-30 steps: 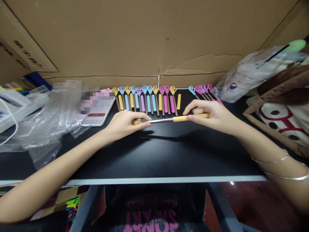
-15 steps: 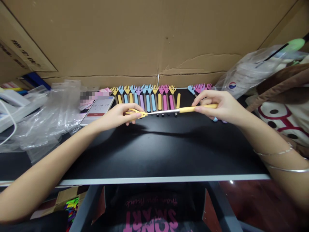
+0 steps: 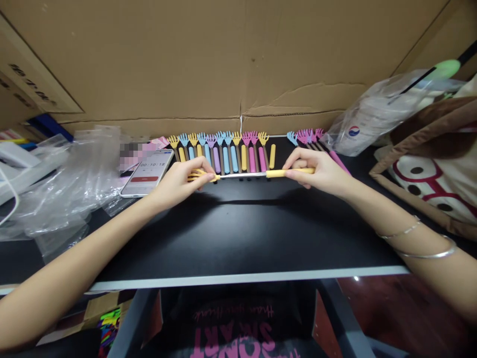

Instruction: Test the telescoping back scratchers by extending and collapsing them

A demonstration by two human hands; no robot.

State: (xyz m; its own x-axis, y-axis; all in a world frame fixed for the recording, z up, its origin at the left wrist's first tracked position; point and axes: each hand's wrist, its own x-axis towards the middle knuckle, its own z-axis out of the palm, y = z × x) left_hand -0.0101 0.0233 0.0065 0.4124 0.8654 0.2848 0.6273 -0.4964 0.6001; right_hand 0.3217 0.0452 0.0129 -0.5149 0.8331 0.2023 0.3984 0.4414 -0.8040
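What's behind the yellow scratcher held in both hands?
Behind the yellow scratcher lie metal rods with coloured hand-shaped heads, coloured handles between them, then cardboard. The left hand hides the leftmost rods' lower ends; the right hand partly covers the group at right.

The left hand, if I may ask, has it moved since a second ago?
Yes: the left hand has shifted left and slightly up the picture, judged against the stationary smartphone.

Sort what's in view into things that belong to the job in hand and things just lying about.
Belongs, seemingly:
- yellow scratcher, held by the left hand at its head and the right hand at its handle
- row of coloured scratchers

Lying about, seemingly:
- phone
- bagged cup
- clear plastic bags, though I'm unsure
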